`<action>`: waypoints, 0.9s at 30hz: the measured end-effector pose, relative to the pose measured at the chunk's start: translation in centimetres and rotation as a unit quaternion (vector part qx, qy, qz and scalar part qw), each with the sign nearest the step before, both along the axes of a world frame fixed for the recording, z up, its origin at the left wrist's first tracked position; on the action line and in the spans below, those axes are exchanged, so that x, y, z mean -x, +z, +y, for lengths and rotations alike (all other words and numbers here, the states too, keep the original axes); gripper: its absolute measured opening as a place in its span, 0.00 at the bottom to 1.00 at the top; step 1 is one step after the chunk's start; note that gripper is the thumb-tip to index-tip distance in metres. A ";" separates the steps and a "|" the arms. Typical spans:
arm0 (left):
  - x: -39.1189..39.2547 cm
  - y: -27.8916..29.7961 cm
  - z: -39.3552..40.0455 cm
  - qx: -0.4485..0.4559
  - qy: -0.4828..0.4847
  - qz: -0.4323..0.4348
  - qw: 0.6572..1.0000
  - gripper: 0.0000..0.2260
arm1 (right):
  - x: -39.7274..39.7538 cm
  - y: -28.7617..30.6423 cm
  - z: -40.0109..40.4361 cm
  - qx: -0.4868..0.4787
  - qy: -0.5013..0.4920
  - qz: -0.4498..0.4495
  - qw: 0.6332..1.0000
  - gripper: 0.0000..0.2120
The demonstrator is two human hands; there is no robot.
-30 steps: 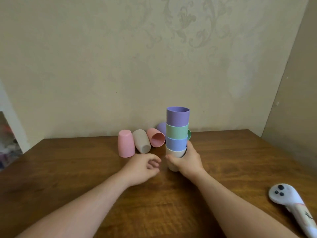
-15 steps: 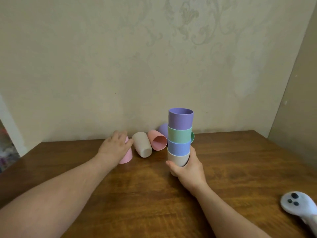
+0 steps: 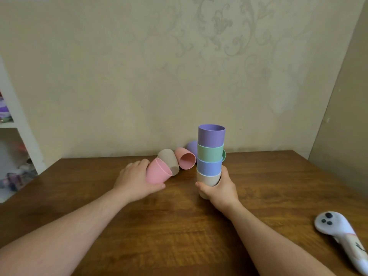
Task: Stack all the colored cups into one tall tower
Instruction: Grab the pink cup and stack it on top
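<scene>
While the right hand (image 3: 219,188) grips the nested matte stack (image 3: 210,156), left hand (image 3: 137,180) clasps a tilted pink cup (image 3: 158,173)

Your stack (image 3: 210,158) stands upright: beige, blue, green, purple on top. Your pink cup (image 3: 158,174) is tilted, mouth up-right. A beige cup (image 3: 168,163) and salmon cup (image 3: 185,160) lie sideways behind.

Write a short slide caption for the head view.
Right hand steadies a four-cup tower while left hand lifts a pink cup.

Forearms bare; no sleeves, rings, watch visible.
</scene>
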State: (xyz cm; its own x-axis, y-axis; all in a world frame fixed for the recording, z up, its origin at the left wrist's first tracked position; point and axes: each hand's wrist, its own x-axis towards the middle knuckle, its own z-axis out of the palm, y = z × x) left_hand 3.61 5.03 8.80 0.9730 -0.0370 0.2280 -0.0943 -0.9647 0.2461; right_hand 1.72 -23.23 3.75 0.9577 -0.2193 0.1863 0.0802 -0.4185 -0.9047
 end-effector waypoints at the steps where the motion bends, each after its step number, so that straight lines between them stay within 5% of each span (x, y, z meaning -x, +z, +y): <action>1: 0.2 -0.3 -0.3 0.058 -0.012 0.003 0.998 0.33 | 0.0 0.1 0.1 0.000 0.003 0.006 1.000 0.33; 4: 1.1 -0.2 -1.4 0.262 -0.026 -0.002 0.965 0.30 | 0.7 0.5 0.6 0.001 0.016 0.011 1.000 0.33; 10: 0.3 4.6 -4.5 0.547 -0.072 -0.089 0.829 0.31 | 1.6 -0.7 1.6 0.013 0.019 0.017 1.000 0.32; 14: 0.3 10.9 -7.7 0.609 -0.125 -0.155 0.768 0.28 | 1.8 -1.3 1.9 0.023 0.004 0.008 1.000 0.34; 17: 0.3 13.7 -10.7 0.570 -0.163 -0.136 0.794 0.25 | 1.7 -1.3 1.9 0.019 0.005 0.006 1.000 0.35; 22: 0.0 11.7 -13.6 0.469 -0.164 -0.067 0.865 0.37 | 1.6 -1.3 1.9 0.013 0.008 0.009 1.000 0.37; 27: -0.4 9.3 -13.9 0.457 -0.165 -0.023 0.874 0.32 | 1.3 -1.5 1.8 0.010 0.012 0.007 1.000 0.36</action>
